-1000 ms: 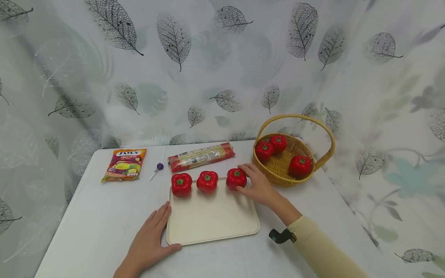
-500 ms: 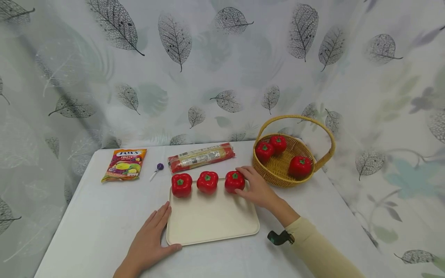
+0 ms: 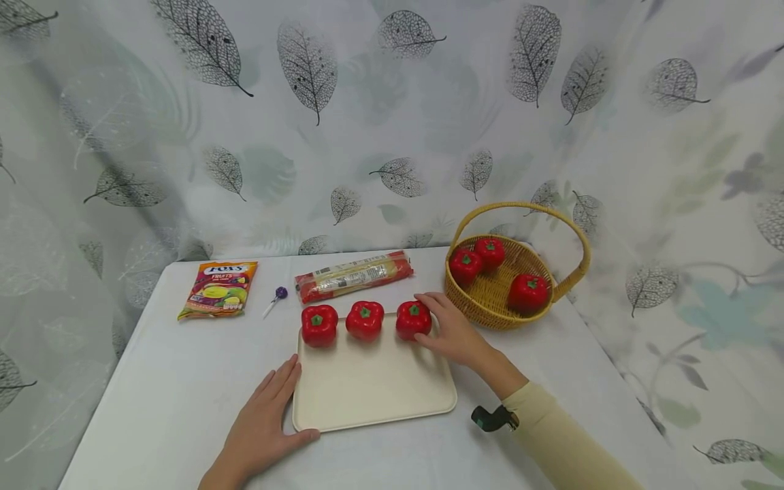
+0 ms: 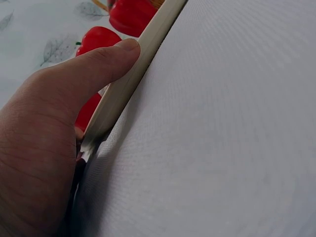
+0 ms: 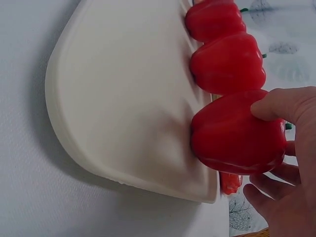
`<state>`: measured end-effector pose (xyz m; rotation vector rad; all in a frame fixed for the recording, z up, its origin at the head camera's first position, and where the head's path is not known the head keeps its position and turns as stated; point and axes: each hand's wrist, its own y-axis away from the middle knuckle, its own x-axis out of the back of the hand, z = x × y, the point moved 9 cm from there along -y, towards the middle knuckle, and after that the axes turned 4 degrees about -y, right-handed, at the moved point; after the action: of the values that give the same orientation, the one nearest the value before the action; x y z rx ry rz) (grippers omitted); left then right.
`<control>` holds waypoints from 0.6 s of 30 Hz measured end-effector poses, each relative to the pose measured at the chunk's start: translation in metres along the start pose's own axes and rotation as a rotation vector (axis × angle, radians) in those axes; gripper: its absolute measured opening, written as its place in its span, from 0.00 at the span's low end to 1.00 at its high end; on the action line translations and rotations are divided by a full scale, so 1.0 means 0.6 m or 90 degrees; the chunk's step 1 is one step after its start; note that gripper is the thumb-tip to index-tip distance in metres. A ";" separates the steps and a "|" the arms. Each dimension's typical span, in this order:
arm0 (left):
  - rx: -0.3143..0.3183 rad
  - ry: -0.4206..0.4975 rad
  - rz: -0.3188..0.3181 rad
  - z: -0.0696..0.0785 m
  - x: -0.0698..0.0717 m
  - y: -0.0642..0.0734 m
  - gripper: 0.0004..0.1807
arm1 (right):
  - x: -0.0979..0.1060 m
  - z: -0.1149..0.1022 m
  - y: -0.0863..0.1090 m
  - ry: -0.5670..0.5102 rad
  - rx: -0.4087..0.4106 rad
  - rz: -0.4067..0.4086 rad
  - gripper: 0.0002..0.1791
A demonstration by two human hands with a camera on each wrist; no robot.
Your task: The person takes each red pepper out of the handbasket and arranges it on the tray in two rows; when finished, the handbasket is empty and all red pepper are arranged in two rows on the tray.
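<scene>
A cream rectangular tray (image 3: 373,388) lies on the white table with three red bell peppers along its far edge. The left bell pepper (image 3: 319,327) and the middle bell pepper (image 3: 365,322) stand upright, stems up. My right hand (image 3: 458,335) holds the right bell pepper (image 3: 412,321) near the tray's far right corner, its thumb on the near side and its fingers round the other. My left hand (image 3: 260,423) rests at the tray's near left corner. Its straight fingers lie along the left side, and in the left wrist view the thumb (image 4: 106,61) touches the rim.
A wicker basket (image 3: 490,316) with a tall handle and three more red peppers stands at the back right. Behind the tray lies a long red-and-clear packet (image 3: 355,275). Farther left are a purple lollipop (image 3: 280,293) and a Fox's candy bag (image 3: 219,290).
My right hand has shifted the right bell pepper slightly to the left, then stayed still with it over the last half second. The left hand and tray have kept their places.
</scene>
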<state>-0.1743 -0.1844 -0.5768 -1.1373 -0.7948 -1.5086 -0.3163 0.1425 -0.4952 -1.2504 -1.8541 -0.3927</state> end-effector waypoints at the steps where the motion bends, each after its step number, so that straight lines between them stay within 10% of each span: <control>1: -0.001 0.000 -0.001 0.001 0.000 0.000 0.70 | 0.000 0.000 0.001 -0.001 -0.001 -0.001 0.43; 18: 0.001 -0.004 -0.007 0.001 0.000 -0.002 0.71 | 0.006 -0.005 0.005 -0.005 -0.016 -0.010 0.45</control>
<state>-0.1753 -0.1836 -0.5766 -1.1390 -0.8081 -1.5131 -0.3131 0.1443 -0.4910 -1.2573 -1.8713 -0.4219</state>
